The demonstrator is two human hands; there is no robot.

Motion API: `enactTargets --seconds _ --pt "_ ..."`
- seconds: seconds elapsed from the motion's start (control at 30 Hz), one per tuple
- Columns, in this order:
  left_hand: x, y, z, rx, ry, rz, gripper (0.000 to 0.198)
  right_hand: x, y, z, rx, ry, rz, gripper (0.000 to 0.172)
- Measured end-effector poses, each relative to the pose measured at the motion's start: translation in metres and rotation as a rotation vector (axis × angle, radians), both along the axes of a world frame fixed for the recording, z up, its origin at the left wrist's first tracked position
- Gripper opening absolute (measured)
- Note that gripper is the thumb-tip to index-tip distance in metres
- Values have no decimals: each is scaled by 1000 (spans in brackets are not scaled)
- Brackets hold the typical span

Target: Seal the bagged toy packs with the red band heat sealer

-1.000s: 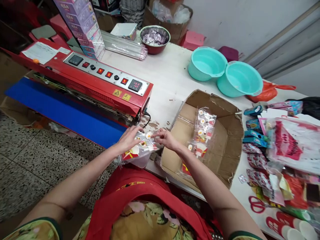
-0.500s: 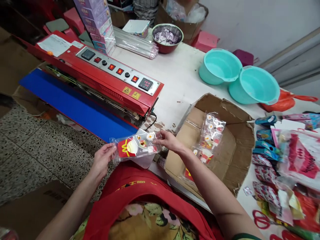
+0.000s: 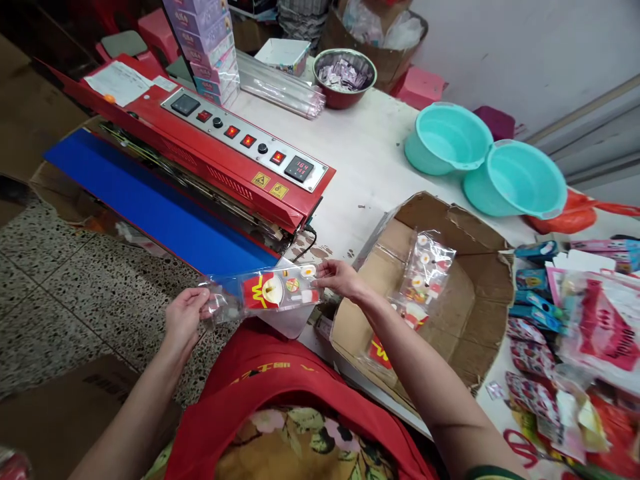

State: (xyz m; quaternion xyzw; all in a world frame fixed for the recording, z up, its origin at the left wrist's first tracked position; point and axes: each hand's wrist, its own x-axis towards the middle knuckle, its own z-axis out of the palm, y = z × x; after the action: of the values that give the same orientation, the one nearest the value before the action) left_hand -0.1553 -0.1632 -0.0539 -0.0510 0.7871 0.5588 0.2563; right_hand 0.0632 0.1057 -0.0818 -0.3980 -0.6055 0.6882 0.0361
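Both my hands stretch a clear plastic packet [image 3: 270,293] of small red and white toys flat in front of me. My left hand [image 3: 184,319] pinches its left end. My right hand [image 3: 339,277] pinches its right end. The packet hangs just below the blue conveyor belt [image 3: 150,207] of a red sealing machine [image 3: 220,157]. To the right stands an open cardboard box [image 3: 470,293] with more packets [image 3: 425,270] of the same kind inside.
Two teal basins [image 3: 480,160] and a metal bowl [image 3: 344,77] of small wrappers sit at the back of the white table [image 3: 360,153]. Piles of coloured packets and toys [image 3: 570,320] cover the right side. A stack of purple boxes [image 3: 207,40] stands behind the machine.
My left hand slid from on top of the packet to its left end, and the packet has been pulled out long and flat. The view has shifted slightly down and left.
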Motion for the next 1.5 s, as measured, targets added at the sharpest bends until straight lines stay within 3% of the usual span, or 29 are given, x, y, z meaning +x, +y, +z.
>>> enactTargets --seconds 0.47,0.53,0.63,0.73,0.8,0.87,0.97,1.1,1.33,1.5 --pt "-54 -37 -4 -144 28 119 20 3 13 0 24 -29 -67 51" --pt "-58 -41 0 -239 135 42 25 5 14 0 15 -35 -58 52" --pt "-48 -30 14 -460 617 -206 49 7 12 4 93 -60 -31 50" --pt "-19 0 26 -478 998 -674 61 5 -2 17 476 -27 -42 43" --pt "1 23 26 -410 1065 -1026 60 -3 -19 28 803 37 13 30" --pt "17 40 21 -399 1096 -1231 57 -17 -38 35 1026 68 152 18" --pt "26 52 12 -418 1128 -1294 52 -41 -62 36 1131 30 329 17" --pt "23 51 8 -408 1133 -1292 50 -49 -67 31 1106 30 363 15" --pt "19 46 3 -361 1116 -1278 45 19 -25 46 1166 -64 207 13" --pt "18 48 2 -346 1113 -1278 46 31 -18 44 1236 -203 280 10"
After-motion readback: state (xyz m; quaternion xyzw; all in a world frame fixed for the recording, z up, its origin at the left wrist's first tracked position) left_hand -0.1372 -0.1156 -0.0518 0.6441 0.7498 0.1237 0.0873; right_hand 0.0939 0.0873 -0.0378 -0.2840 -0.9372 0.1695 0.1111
